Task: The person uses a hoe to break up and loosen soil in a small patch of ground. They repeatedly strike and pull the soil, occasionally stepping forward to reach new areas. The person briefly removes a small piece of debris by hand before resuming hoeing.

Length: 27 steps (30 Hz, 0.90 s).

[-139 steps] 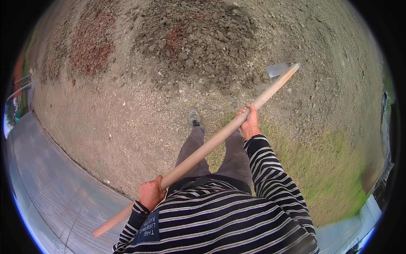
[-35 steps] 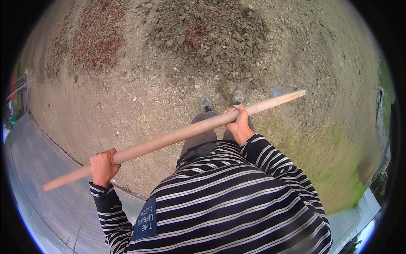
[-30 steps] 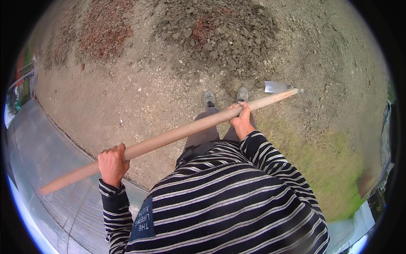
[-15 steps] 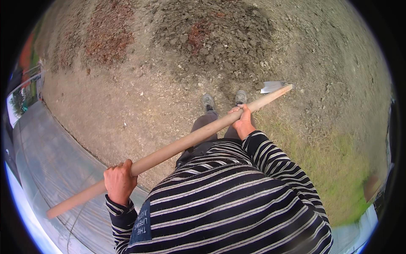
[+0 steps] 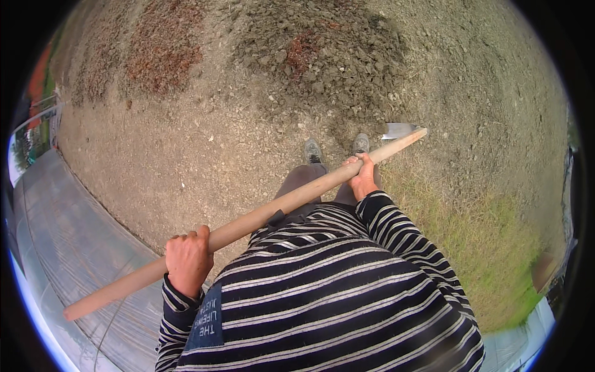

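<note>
Both hands grasp one long wooden handle (image 5: 248, 224), which runs diagonally across the view from the lower left to the upper right, in front of the person's torso.

Left hand (image 5: 188, 259): clenched around the handle near its lower left end, knuckles facing up, fingers wrapped over the top of the shaft. A short length of bare wood projects past this hand toward the lower left.

Right hand (image 5: 361, 176): closed around the handle well up the shaft, toward the tool head. The thumb and fingers enclose the wood; the palm side is not visible.

Tool head: a grey metal blade (image 5: 398, 130) sits at the upper right end of the handle, just beyond the right hand. It lies over loose soil, just right of the shoes; whether it touches the ground cannot be determined.

Position of the person: two grey shoes (image 5: 313, 150) point up the view, standing on dry, stony ground (image 5: 186, 149). The striped long-sleeved top (image 5: 322, 291) fills the lower centre.

Surroundings:
- A patch of dark, broken-up soil (image 5: 328, 62) lies directly ahead of the shoes.
- A reddish-brown patch (image 5: 161, 56) lies to the upper left.
- Sparse grass (image 5: 489, 248) covers the ground to the right.
- A pale translucent sheet (image 5: 68, 248) borders the ground on the left
</note>
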{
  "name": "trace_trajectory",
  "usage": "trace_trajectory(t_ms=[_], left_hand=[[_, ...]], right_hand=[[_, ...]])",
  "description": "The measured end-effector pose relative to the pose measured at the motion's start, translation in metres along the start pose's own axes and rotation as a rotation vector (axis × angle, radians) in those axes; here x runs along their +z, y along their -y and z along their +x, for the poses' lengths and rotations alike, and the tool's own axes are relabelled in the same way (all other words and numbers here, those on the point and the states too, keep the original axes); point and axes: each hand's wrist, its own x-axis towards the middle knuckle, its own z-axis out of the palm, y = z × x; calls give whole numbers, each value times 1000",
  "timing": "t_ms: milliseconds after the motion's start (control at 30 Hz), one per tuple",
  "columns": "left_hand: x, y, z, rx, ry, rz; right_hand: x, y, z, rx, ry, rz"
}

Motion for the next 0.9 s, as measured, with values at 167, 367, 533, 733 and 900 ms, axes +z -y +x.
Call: trace_trajectory(t_ms=[167, 367, 533, 733, 900], left_hand=[[16, 15, 4, 42, -22, -23], [31, 37, 17, 114, -95, -27], [29, 49, 16, 138, -108, -20], [-6, 89, -20, 105, -413, 53], [4, 127, -39, -48, -439, -32]], right_hand=[[-2, -12, 4, -55, 19, -14], [6, -16, 15, -76, 14, -21], [16, -29, 10, -116, -34, 9], [52, -51, -48, -136, 197, 69], [99, -79, -76, -144, 293, 83]])
